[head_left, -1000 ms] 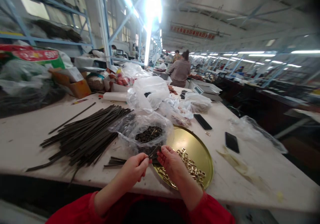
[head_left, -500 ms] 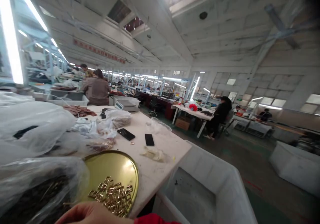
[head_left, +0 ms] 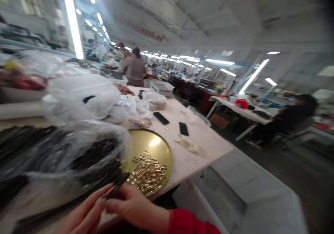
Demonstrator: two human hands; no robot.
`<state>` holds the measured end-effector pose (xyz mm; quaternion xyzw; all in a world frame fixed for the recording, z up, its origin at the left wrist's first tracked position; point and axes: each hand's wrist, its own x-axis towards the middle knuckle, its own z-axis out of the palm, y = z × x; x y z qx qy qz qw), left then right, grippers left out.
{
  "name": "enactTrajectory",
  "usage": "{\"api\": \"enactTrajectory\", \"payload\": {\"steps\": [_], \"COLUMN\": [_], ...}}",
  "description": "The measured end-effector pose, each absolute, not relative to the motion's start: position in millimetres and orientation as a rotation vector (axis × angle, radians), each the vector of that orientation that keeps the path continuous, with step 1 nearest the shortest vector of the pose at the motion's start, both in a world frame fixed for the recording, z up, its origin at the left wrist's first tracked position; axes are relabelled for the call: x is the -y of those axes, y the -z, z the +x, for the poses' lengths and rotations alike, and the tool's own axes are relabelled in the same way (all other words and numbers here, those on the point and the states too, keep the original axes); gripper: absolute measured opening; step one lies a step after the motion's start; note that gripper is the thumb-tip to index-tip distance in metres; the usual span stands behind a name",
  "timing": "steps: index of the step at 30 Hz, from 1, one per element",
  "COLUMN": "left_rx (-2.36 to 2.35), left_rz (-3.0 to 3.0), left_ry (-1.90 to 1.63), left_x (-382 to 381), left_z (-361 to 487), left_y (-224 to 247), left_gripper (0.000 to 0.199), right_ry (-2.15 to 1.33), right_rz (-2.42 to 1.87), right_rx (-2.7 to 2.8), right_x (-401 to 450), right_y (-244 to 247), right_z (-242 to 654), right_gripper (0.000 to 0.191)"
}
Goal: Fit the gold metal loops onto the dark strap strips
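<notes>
My left hand (head_left: 85, 211) and my right hand (head_left: 133, 204) meet at the bottom of the view, fingers closed on a thin dark strip (head_left: 118, 186). The strip points up toward a round gold tray (head_left: 146, 138), whose lower part holds a heap of small gold metal buckles (head_left: 150, 173). Left of the tray, an open clear plastic bag (head_left: 86, 171) contains many dark pieces (head_left: 96, 154). More long dark strips (head_left: 23, 140) lie farther left. Motion blurs the fingertips.
Two black phones (head_left: 161, 118) (head_left: 183, 129) lie on the white table (head_left: 206, 143) beyond the tray. White plastic bags (head_left: 83, 95) are piled at the left. A large white bin (head_left: 263, 188) stands below the table's right edge. A person (head_left: 134, 69) is at a farther table.
The view has turned left and down. Both hands now show, together on a dark strip; before, only one hand was visible, at the lower edge beside the tray.
</notes>
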<state>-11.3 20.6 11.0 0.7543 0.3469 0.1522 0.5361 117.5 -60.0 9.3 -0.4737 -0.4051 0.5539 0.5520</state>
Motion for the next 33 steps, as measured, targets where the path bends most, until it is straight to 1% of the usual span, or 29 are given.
{"api": "enactTrajectory", "payload": {"steps": [2, 4, 6, 8, 10, 12, 15, 20, 24, 26, 30, 33], "left_rx": [-0.946, -0.947, -0.981, -0.987, -0.942, -0.89, -0.899, -0.966, -0.965, -0.958, -0.936, -0.931], "left_rz": [1.769, 1.763, 1.723, 1.673, 1.634, 1.653, 1.707, 1.646, 1.626, 1.626, 1.66, 1.688], "left_ry": [-0.332, -0.277, -0.25, -0.222, -0.198, -0.215, -0.278, -0.287, -0.296, -0.301, -0.389, -0.49], "left_x": [-16, -16, -17, -16, -14, -12, -8, 1, 10, 12, 12, 9], "left_z": [-27, -33, -33, -30, -27, -25, -27, -34, -35, -34, -26, -16], "left_y": [-16, -22, -24, -24, -22, -19, -17, -17, -18, -21, -29, -38], "left_gripper": [0.041, 0.034, 0.032, 0.032, 0.032, 0.03, 0.024, 0.025, 0.026, 0.026, 0.022, 0.023], "right_ry": [-1.143, -0.983, -0.83, -0.67, -0.535, -0.473, -0.522, -0.683, -0.745, -0.758, -0.852, -1.015], "right_rz": [-1.314, -1.483, -1.64, -1.762, -1.886, -2.016, -2.089, -2.032, -2.004, -1.975, -1.84, -1.663], "right_rx": [1.096, 1.116, 1.053, 1.019, 1.166, 1.436, 1.717, 1.794, 1.726, 1.656, 1.487, 1.368], "right_x": [73, 81, 85, 84, 76, 62, 36, 9, 9, 13, 27, 43], "right_y": [-10, -4, 5, 11, 13, 15, 18, 21, 20, 18, 3, -15], "right_z": [132, 161, 195, 224, 242, 247, 244, 244, 246, 244, 229, 205], "right_gripper": [0.024, 0.024, 0.019, 0.019, 0.019, 0.018, 0.017, 0.013, 0.009, 0.01, 0.01, 0.017]}}
